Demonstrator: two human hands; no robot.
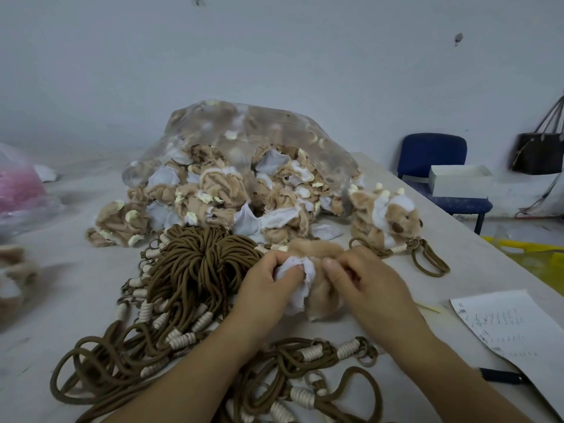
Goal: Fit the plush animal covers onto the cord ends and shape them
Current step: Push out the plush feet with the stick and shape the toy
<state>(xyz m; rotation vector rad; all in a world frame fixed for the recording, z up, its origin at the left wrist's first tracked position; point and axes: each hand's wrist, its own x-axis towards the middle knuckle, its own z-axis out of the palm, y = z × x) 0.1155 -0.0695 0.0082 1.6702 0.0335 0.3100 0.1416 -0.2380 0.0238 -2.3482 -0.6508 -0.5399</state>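
A large clear plastic bag (pixel 274 126) is laid on its side at the middle of the tabletop (pixel 76 285), its mouth turned toward the person. It is filled with tan plush covers (pixel 219 184), many turned inside out so that white lining is shown, and a number of them are spilled from the mouth onto the tabletop. Just right of the bag a finished plush animal (pixel 393 215) with a brown nose is seen. At the far left a second clear bag (pixel 18 184) with pink contents is partly seen. A white box (pixel 457 181) is set on a blue chair (pixel 433 151) beyond the tabletop; what is in it cannot be told.

One plush cover (pixel 323 294) is held in front of the bag, between both hands. The grip of the left hand (pixel 268 288) is clamped on the white lining at its left side, and the grip of the right hand (pixel 366 282) is closed on the tan fur at its right side. A heap of brown cords (pixel 198 264) with cream-wound ends is spread left of and below the hands.

A sheet of paper (pixel 512 331) at the right edge is marked with handwriting too small to be read; a dark pen (pixel 500 375) is laid at its lower edge
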